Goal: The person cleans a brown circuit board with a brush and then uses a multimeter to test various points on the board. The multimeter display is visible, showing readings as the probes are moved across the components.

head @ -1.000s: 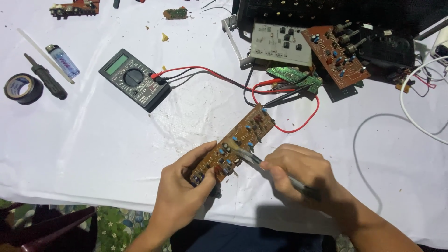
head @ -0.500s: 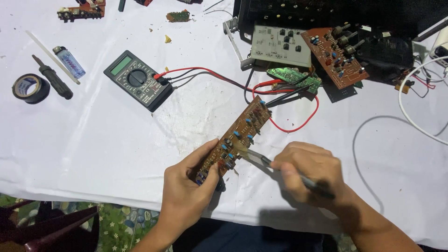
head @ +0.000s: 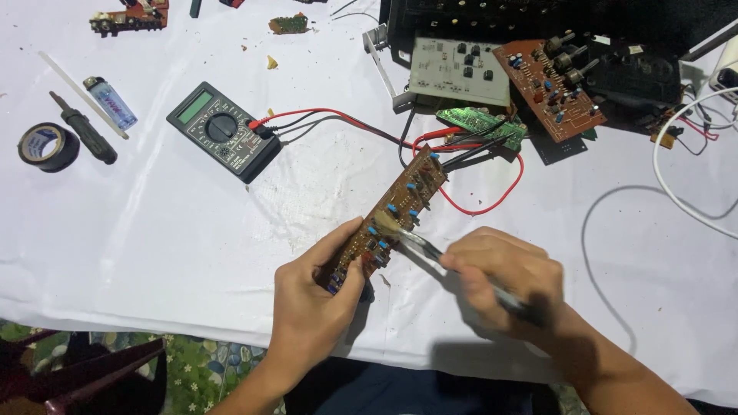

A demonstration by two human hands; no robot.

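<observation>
White-covered bench is carrying a multimeter. My left hand is gripping the long circuit board, tilting it for access. My right hand is pinching a small brush against its components.

Grey-green rectangular multimeter screen left of centre.

The right hand is blurred by motion, its fingers hide the tool handle, and the top edge cuts the black case.
</observation>
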